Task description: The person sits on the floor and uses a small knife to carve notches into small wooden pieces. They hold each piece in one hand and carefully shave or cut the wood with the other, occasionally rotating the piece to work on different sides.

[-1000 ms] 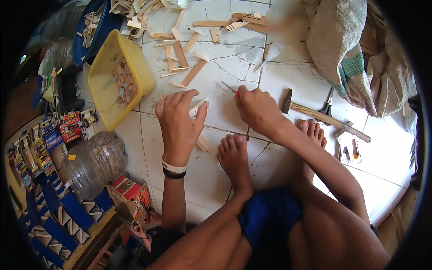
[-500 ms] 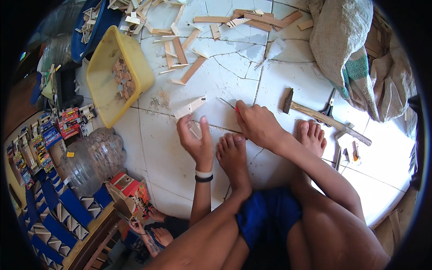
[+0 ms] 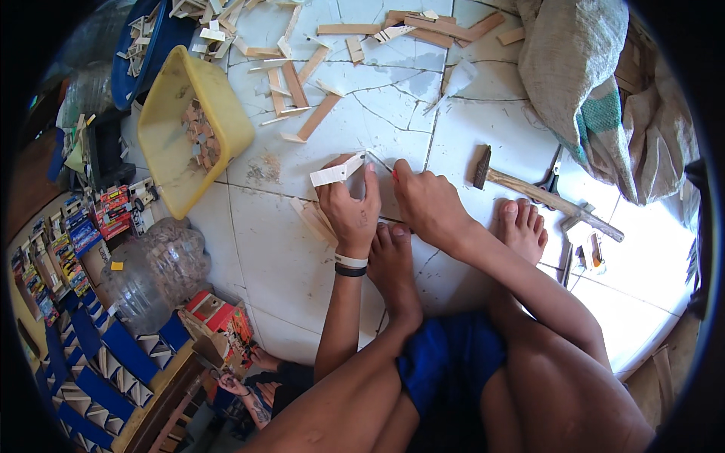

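My left hand (image 3: 351, 208) is closed round a small pale wooden piece (image 3: 337, 172), pinching it near its dark-marked end. Opposite it, my right hand (image 3: 432, 198) grips a thin metal-shafted tool (image 3: 380, 164). Only a bit of its red handle shows, so I cannot tell its exact kind. The shaft points left and its tip reaches the marked end of the wooden piece. Beside my left wrist, another light wooden piece (image 3: 313, 219) lies on the tiles.
A hammer (image 3: 551, 198) and scissors (image 3: 553, 175) lie on the right, near a sack (image 3: 578, 75). Wooden strips (image 3: 321, 117) are scattered ahead. On the left stand a yellow basin (image 3: 242, 113) with small wooden bits and a clear plastic container (image 3: 140, 283). Another person's hand (image 3: 230, 383) shows at lower left.
My left hand has moved right and slightly away with the wooden piece, bringing its end to the tool's tip. My right hand has shifted only slightly.
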Tool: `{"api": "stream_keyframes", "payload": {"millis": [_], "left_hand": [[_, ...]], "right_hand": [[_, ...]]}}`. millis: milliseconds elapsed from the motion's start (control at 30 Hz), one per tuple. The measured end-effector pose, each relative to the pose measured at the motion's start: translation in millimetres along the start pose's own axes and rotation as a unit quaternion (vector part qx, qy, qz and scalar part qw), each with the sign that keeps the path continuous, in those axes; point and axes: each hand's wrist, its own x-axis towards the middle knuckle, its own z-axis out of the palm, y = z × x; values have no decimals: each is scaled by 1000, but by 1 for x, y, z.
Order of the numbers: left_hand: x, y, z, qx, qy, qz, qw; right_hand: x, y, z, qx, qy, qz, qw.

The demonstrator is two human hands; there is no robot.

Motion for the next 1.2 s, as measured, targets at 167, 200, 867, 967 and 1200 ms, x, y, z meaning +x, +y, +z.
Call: {"api": "stream_keyframes", "payload": {"millis": [167, 200, 867, 967, 1200], "left_hand": [[4, -2, 3, 0, -20, -11, 1000], [4, -5, 6, -2, 14, 55, 998], [4, -20, 14, -1, 35, 100, 994], [0, -18, 16, 8, 39, 96, 995], [-3, -22, 20, 19, 57, 101, 993]], "right_hand": [[4, -6, -4, 0, -54, 31, 998], [4, -7, -6, -2, -61, 27, 998], [11, -8, -4, -74, -11, -27, 997], [7, -8, -3, -72, -29, -19, 997], [-12, -1, -2, -64, -69, 8, 996]]}}
